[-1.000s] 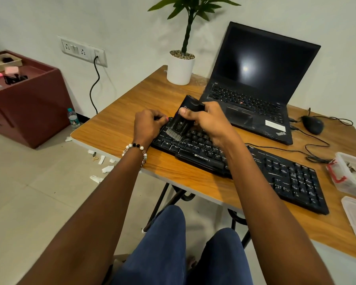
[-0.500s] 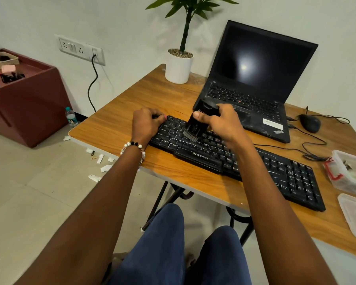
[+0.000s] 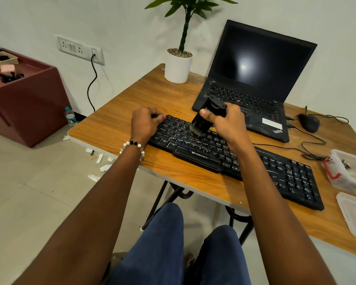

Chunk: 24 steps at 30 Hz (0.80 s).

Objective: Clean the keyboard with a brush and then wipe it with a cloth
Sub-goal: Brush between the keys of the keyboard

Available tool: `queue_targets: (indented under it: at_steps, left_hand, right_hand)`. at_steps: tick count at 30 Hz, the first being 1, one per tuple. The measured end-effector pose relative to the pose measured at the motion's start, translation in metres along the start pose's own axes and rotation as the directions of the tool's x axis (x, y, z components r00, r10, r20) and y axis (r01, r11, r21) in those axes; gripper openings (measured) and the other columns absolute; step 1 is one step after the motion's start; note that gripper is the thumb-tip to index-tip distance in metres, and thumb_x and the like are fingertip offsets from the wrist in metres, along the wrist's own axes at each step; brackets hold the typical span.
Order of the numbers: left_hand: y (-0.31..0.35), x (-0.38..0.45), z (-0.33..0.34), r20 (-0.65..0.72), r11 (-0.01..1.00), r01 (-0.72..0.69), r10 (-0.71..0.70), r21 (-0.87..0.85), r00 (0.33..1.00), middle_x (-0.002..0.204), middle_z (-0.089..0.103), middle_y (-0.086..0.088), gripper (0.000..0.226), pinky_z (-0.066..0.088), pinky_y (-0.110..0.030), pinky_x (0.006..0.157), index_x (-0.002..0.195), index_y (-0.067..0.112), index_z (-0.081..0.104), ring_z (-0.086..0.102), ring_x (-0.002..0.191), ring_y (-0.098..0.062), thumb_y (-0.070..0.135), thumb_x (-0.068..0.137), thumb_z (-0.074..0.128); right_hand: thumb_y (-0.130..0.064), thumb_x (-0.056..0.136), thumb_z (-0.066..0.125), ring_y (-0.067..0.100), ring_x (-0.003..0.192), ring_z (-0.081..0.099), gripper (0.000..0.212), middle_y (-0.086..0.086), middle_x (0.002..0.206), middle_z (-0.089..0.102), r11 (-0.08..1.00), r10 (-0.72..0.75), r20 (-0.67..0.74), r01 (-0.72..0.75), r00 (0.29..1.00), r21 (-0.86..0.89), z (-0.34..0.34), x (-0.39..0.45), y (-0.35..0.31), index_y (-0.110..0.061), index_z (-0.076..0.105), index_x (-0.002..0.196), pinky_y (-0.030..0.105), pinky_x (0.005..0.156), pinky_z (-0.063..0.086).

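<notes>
While your left hand [image 3: 145,122] grips the keyboard [image 3: 234,159] edge at 9 o'clock, your right hand [image 3: 227,122] clamps the brush [image 3: 206,116], bristles on keys.

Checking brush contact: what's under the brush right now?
Under the brush, its bristles meet the keyboard at its upper-left key rows. The right hand grips the brush and covers the keys just right of it.

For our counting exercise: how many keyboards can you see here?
2. The black keyboard lies along the table's near edge, being brushed; the laptop behind it has its own built-in one. None seem hidden.
</notes>
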<state>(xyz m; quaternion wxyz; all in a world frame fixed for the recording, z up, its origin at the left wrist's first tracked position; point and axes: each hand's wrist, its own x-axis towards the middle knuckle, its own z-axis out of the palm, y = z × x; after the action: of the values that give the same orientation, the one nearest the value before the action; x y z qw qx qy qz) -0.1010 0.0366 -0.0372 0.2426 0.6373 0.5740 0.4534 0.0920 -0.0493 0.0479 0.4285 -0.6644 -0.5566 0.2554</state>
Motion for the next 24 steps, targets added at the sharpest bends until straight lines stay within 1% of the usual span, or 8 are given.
queue_targets:
  at_steps: [2,4,8,13,16,19,21,24]
  left_hand:
    - [0.0,0.0,0.0,0.001,1.0,0.001,-0.001,-0.002,1.0,0.096,0.074,-0.008,0.018,0.041,-0.013,0.071,0.097,0.006,0.075,0.06,0.08,-0.007,0.018,0.085,0.072]
    - [0.001,0.0,-0.001,0.001,1.0,0.012,-0.012,-0.005,1.0,0.097,0.073,-0.009,0.018,0.041,-0.014,0.072,0.098,0.005,0.075,0.06,0.081,-0.007,0.018,0.085,0.072]
    - [0.002,0.0,0.0,0.003,1.0,0.02,-0.02,-0.005,1.0,0.098,0.073,-0.008,0.018,0.042,-0.014,0.074,0.099,0.006,0.075,0.06,0.082,-0.007,0.018,0.085,0.072]
    - [0.001,0.0,0.0,-0.005,1.0,0.011,-0.011,-0.005,1.0,0.097,0.074,-0.008,0.018,0.042,-0.014,0.074,0.098,0.006,0.075,0.06,0.082,-0.007,0.018,0.085,0.072]
    - [0.0,0.0,0.001,-0.006,1.0,0.013,-0.013,-0.005,1.0,0.096,0.074,-0.008,0.018,0.044,-0.016,0.074,0.098,0.007,0.075,0.06,0.081,-0.007,0.018,0.085,0.073]
    - [0.0,0.001,0.001,-0.005,1.0,0.011,-0.011,-0.001,1.0,0.096,0.074,-0.008,0.017,0.044,-0.016,0.075,0.097,0.007,0.075,0.061,0.081,-0.008,0.018,0.084,0.073]
    - [-0.001,0.002,0.001,-0.007,1.0,0.011,-0.011,-0.001,1.0,0.096,0.074,-0.008,0.017,0.045,-0.018,0.076,0.097,0.007,0.075,0.061,0.082,-0.008,0.018,0.084,0.073]
    - [-0.002,0.002,0.002,-0.007,1.0,0.016,-0.016,0.001,1.0,0.097,0.074,-0.008,0.017,0.046,-0.019,0.077,0.097,0.007,0.075,0.062,0.083,-0.009,0.019,0.084,0.073]
  right_hand:
    - [-0.033,0.084,0.073,0.014,0.093,0.059,0.034,0.0,0.103,0.064,0.99,-0.055,-0.007,0.054,0.998,-0.13,0.005,-0.002,0.002,-0.011,0.062,0.109,0.018,0.067,0.043]
    - [-0.033,0.084,0.074,0.012,0.087,0.059,0.035,-0.001,0.098,0.064,0.978,-0.061,0.042,0.068,0.997,-0.198,0.006,-0.003,0.001,-0.01,0.062,0.108,0.017,0.064,0.042]
    - [-0.031,0.084,0.074,0.007,0.079,0.059,0.023,-0.003,0.091,0.066,1.0,0.026,0.144,-0.025,0.989,-0.009,-0.005,-0.003,-0.003,-0.015,0.062,0.094,0.02,0.063,0.042]
    - [-0.033,0.085,0.073,0.016,0.094,0.059,0.033,0.001,0.101,0.065,0.987,-0.068,-0.016,0.064,0.998,-0.146,-0.001,-0.006,0.005,-0.012,0.062,0.106,0.023,0.073,0.046]
    - [-0.034,0.084,0.074,0.014,0.09,0.06,0.032,0.0,0.098,0.065,0.986,-0.041,0.052,0.049,0.998,-0.159,-0.002,-0.008,0.006,-0.013,0.062,0.105,0.023,0.07,0.045]
    - [-0.031,0.084,0.073,0.01,0.082,0.061,0.027,0.0,0.095,0.069,1.0,0.017,0.143,-0.02,0.99,0.023,-0.011,-0.008,0.007,-0.012,0.065,0.102,0.024,0.07,0.044]
    - [-0.032,0.084,0.073,0.011,0.087,0.063,0.027,0.0,0.099,0.071,0.995,0.013,0.069,-0.02,0.998,0.097,-0.014,-0.005,0.01,-0.015,0.065,0.103,0.025,0.072,0.045]
    - [-0.033,0.085,0.072,0.013,0.095,0.061,0.031,0.0,0.105,0.067,0.999,-0.037,-0.033,0.036,0.999,-0.033,-0.01,-0.005,0.012,-0.014,0.062,0.108,0.017,0.067,0.043]
